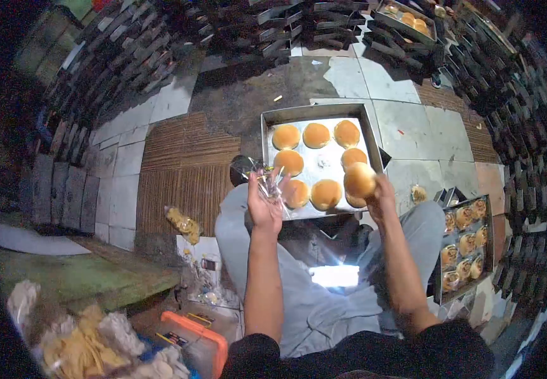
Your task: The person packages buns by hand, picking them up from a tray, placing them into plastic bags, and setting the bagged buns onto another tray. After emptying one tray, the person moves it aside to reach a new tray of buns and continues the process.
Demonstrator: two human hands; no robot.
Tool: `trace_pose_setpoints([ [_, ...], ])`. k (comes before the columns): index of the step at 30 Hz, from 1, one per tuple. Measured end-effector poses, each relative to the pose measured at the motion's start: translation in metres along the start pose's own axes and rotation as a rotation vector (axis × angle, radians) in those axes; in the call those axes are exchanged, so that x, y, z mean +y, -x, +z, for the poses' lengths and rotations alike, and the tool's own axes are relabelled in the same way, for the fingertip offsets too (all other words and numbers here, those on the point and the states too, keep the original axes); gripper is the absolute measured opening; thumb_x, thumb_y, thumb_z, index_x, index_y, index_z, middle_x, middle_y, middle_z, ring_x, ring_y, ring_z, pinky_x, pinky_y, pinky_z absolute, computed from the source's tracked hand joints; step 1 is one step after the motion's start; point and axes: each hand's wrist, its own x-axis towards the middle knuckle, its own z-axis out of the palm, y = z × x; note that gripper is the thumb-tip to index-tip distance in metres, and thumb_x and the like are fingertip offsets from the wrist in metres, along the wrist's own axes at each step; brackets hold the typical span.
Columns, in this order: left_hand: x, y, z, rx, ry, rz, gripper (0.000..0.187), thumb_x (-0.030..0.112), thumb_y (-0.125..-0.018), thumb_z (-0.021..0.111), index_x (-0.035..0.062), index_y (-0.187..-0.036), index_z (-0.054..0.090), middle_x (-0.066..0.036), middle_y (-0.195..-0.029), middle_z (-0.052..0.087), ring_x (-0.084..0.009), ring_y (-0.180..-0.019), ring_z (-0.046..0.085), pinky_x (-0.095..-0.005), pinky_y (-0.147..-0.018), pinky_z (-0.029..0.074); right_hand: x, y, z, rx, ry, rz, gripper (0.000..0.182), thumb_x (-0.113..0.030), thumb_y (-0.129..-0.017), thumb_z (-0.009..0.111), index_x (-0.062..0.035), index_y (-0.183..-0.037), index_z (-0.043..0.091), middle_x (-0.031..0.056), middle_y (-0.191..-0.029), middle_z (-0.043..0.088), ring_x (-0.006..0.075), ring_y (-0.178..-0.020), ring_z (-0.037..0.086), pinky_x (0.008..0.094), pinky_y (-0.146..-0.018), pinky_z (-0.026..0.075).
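My left hand (266, 205) is closed around a crinkled clear plastic wrapper (273, 183), just over the left side of a metal tray (316, 112). A round golden bun (360, 180) is in my right hand (382, 201), lifted above the tray's right side and slightly blurred. Several more buns lie in the tray, among them one at the back (316, 135) and one at the front (326, 194). The lifted bun partly covers those beneath it. Bare metal shows in the tray's middle.
A second tray (490, 249) with several wrapped, topped buns lies to the right. Stacked dark trays (482, 69) line the surroundings. An orange-edged box (191, 331), yellow and white cloths (80, 344) and a green bench (77, 271) are at lower left. Another bun tray (434, 31) stands at the back.
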Motion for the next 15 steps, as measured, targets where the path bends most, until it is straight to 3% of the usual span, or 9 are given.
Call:
trace_pose_setpoints([
  [2, -0.01, 0.007, -0.005, 0.014, 0.028, -0.001, 0.058, 0.055, -0.103, 0.046, 0.0073, -0.136, 0.046, -0.02, -0.139, 0.054, -0.0435, -0.124, 0.058, -0.0597, -0.094, 0.054, -0.023, 0.072, 0.019, -0.136, -0.48, 0.084, 0.051, -0.034, -0.098, 0.061, -0.0057, -0.139, 0.05, 0.0179, -0.138, 0.058, 0.0315, -0.121, 0.062, 0.0523, -0.101, 0.053],
  [4, -0.019, 0.014, -0.014, -0.014, 0.018, -0.037, 0.056, 0.056, -0.102, 0.047, 0.0074, -0.132, 0.046, -0.021, -0.135, 0.056, -0.0448, -0.122, 0.059, -0.0622, -0.093, 0.054, -0.02, 0.134, 0.036, -0.479, -0.491, 0.1, 0.065, -0.034, -0.094, 0.066, -0.0057, -0.148, 0.042, 0.0197, -0.146, 0.052, 0.038, -0.137, 0.049, 0.0616, -0.1, 0.051],
  [6, -0.023, 0.023, -0.017, 0.006, 0.034, -0.042, 0.056, 0.057, -0.102, 0.048, 0.0071, -0.128, 0.048, -0.021, -0.132, 0.058, -0.0459, -0.12, 0.06, -0.0648, -0.092, 0.053, -0.032, 0.177, 0.093, -0.545, -0.459, 0.264, 0.074, -0.03, -0.09, 0.071, -0.0068, -0.151, 0.037, 0.0204, -0.148, 0.049, 0.0429, -0.138, 0.047, 0.0676, -0.097, 0.051],
  [8, -0.017, 0.032, -0.016, 0.014, 0.095, -0.069, 0.05, 0.056, -0.101, 0.051, 0.0109, -0.123, 0.048, -0.023, -0.134, 0.055, -0.0467, -0.121, 0.057, -0.0655, -0.093, 0.054, -0.02, 0.179, 0.112, -0.702, -0.38, 0.318, 0.08, -0.02, -0.087, 0.074, -0.0097, -0.154, 0.033, 0.0184, -0.148, 0.05, 0.043, -0.136, 0.049, 0.0653, -0.096, 0.052],
  [9, -0.012, 0.04, -0.013, 0.021, 0.092, -0.058, 0.05, 0.056, -0.101, 0.051, 0.0109, -0.123, 0.048, -0.023, -0.134, 0.055, -0.0467, -0.121, 0.057, -0.0655, -0.093, 0.054, -0.015, 0.17, 0.112, -0.652, -0.172, 0.371, 0.074, -0.009, -0.086, 0.072, -0.0082, -0.152, 0.039, 0.0154, -0.148, 0.051, 0.038, -0.134, 0.053, 0.0535, -0.099, 0.054],
  [10, -0.006, 0.048, -0.011, 0.011, 0.128, -0.047, 0.051, 0.056, -0.101, 0.051, 0.0099, -0.122, 0.049, -0.024, -0.132, 0.055, -0.0474, -0.118, 0.059, -0.066, -0.093, 0.053, -0.011, 0.162, 0.114, -0.666, -0.171, 0.381, 0.074, -0.009, -0.086, 0.072, -0.0082, -0.152, 0.039, 0.0154, -0.148, 0.051, 0.038, -0.134, 0.053, 0.0535, -0.099, 0.054],
  [12, 0.008, 0.061, -0.009, -0.009, 0.203, -0.018, 0.051, 0.056, -0.101, 0.05, 0.0078, -0.12, 0.05, -0.025, -0.128, 0.056, -0.0486, -0.113, 0.061, -0.0671, -0.093, 0.053, -0.02, 0.157, 0.151, -0.675, 0.818, -0.289, 0.064, -0.004, -0.084, 0.07, -0.0039, -0.144, 0.049, 0.0186, -0.129, 0.066, 0.03, -0.118, 0.066, 0.0406, -0.098, 0.054],
  [13, 0.012, 0.063, -0.015, -0.056, 0.213, -0.076, 0.054, 0.056, -0.102, 0.049, 0.0056, -0.121, 0.052, -0.026, -0.129, 0.057, -0.0484, -0.112, 0.063, -0.0687, -0.093, 0.052, -0.025, 0.166, 0.161, -0.651, 0.905, -0.499, 0.057, 0.002, -0.083, 0.066, -0.0021, -0.14, 0.054, 0.0221, -0.135, 0.06, 0.0362, -0.125, 0.061, 0.0404, -0.103, 0.051],
  [15, 0.002, 0.058, -0.023, -0.104, 0.244, -0.035, 0.06, 0.058, -0.102, 0.043, 0.004, -0.125, 0.054, -0.024, -0.127, 0.06, -0.0458, -0.113, 0.063, -0.0618, -0.096, 0.053, -0.008, 0.165, 0.158, -0.732, 0.999, -0.687, 0.059, 0.002, -0.083, 0.069, -0.0026, -0.14, 0.054, 0.0222, -0.14, 0.057, 0.0366, -0.129, 0.058, 0.0411, -0.105, 0.05],
])
